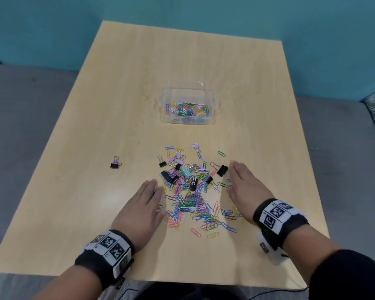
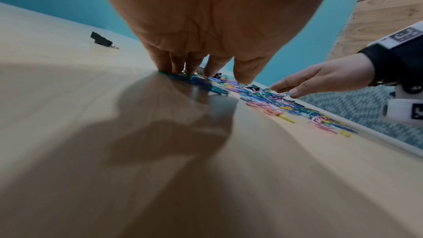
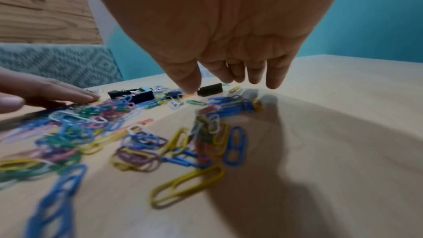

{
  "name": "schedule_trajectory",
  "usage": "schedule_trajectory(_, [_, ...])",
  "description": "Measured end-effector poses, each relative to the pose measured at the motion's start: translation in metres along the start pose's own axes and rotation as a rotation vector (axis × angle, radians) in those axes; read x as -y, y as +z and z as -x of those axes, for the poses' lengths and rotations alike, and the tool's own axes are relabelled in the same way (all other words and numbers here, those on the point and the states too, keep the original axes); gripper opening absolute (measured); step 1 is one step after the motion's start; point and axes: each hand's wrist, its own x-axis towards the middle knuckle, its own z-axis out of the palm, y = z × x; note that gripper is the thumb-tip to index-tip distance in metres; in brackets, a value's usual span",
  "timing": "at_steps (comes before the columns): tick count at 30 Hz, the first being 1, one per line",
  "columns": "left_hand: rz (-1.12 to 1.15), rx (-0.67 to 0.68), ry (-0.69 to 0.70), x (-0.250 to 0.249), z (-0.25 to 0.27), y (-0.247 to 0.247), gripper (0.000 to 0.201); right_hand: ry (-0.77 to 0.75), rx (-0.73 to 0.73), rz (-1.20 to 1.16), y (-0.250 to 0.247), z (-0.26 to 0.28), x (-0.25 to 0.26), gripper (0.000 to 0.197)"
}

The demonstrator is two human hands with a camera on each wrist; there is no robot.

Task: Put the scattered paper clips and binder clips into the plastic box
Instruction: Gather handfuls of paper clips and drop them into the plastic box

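A heap of coloured paper clips point(image 1: 193, 202) mixed with black, purple and teal binder clips point(image 1: 222, 170) lies on the near middle of the wooden table point(image 1: 117, 105). Beyond it stands the clear plastic box point(image 1: 187, 108), holding several paper clips. My left hand point(image 1: 146, 204) lies flat at the heap's left edge, its fingertips point(image 2: 174, 69) touching clips on the table. My right hand point(image 1: 245, 187) is spread at the heap's right edge, its fingers point(image 3: 251, 75) straight and just above the clips. Neither hand holds anything.
A lone black-and-purple binder clip point(image 1: 115, 163) sits apart on the left of the table. Grey upholstered seating point(image 1: 20, 126) flanks the table on both sides, and a teal wall point(image 1: 182, 9) rises behind it. The near table edge point(image 1: 182, 284) is close to my wrists.
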Motion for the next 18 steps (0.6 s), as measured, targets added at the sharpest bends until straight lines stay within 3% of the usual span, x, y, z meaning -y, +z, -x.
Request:
schedule_trajectory(4, [0.037, -0.006, -0.015, -0.006, -0.005, -0.001, 0.066, -0.004, 0.101, 0.04, 0.002, -0.001, 0.006, 0.067])
schedule_trajectory(12, [0.098, -0.033, 0.004, -0.039, -0.006, 0.003, 0.066, 0.01, 0.164, -0.038, 0.019, 0.042, 0.057, 0.07])
schedule_trajectory(18, [0.057, -0.034, -0.047, -0.045, -0.019, 0.003, 0.064, 0.003, 0.077, -0.045, 0.025, 0.032, 0.07, 0.072])
